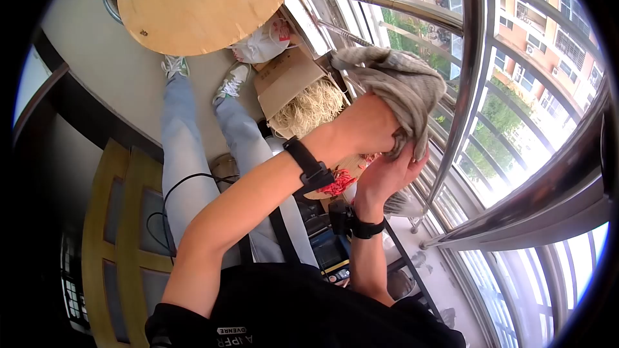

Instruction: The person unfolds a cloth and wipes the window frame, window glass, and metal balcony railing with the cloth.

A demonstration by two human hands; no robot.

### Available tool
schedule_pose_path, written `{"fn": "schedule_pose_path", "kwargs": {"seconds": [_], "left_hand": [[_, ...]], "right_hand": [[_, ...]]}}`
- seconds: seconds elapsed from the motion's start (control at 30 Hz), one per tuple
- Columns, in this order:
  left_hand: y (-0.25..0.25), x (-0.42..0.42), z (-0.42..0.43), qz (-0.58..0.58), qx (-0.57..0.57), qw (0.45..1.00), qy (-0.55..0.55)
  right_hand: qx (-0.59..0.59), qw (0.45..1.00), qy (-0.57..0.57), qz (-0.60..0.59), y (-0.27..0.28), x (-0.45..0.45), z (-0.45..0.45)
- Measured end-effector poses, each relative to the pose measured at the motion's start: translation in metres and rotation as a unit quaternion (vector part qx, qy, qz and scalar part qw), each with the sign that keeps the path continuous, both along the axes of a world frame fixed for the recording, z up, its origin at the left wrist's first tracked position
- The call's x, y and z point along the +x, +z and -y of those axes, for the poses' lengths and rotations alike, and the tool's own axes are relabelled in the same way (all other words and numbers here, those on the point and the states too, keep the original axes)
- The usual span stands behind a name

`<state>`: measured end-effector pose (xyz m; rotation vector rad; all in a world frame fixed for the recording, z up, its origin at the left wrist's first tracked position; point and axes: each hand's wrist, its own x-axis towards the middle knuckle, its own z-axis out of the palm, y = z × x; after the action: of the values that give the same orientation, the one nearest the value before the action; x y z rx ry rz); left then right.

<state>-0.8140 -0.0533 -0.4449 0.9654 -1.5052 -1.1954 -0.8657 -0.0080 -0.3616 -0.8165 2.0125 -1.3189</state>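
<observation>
A grey-beige cloth (412, 84) is draped over and around my left hand (379, 119), beside the metal window railing. My left fingers are mostly hidden in its folds, with the hand gripping the fabric. Just below, my right hand (390, 180) pinches the cloth's lower edge between its fingers. Both hands are close together, and a black strap sits on each wrist. The upright metal post (474, 58) of the railing stands just right of the cloth. Whether the cloth touches a bar behind it, I cannot tell.
A round wooden tabletop (206, 0) is ahead. Below the arms stand a cardboard box (284, 80) of pale, dry strands and a heap of red peppers (338, 183). A white bag (263, 42) lies by the window. A wooden slatted piece (126, 245) is at left; a black cable (177, 183) hangs by my legs.
</observation>
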Motion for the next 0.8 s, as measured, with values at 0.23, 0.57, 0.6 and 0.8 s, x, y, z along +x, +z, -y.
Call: {"fn": "schedule_pose_path", "kwargs": {"seconds": [0.23,0.57,0.6,0.8], "left_hand": [[0.02,-0.002,0.088,0.081,0.077,0.989,-0.098],[-0.021,-0.026,0.09,0.028,0.063,0.998,-0.008],[-0.025,-0.028,0.091,0.027,0.059,0.998,-0.003],[-0.049,-0.025,0.094,0.02,0.061,0.998,-0.027]], "right_hand": [[0.026,0.991,0.135,-0.007,0.014,-0.028,0.025],[-0.022,0.992,0.121,-0.001,-0.036,-0.021,0.096],[-0.015,0.992,0.123,0.003,-0.038,-0.021,0.095],[-0.075,0.988,0.133,0.005,-0.076,-0.026,0.093]]}}
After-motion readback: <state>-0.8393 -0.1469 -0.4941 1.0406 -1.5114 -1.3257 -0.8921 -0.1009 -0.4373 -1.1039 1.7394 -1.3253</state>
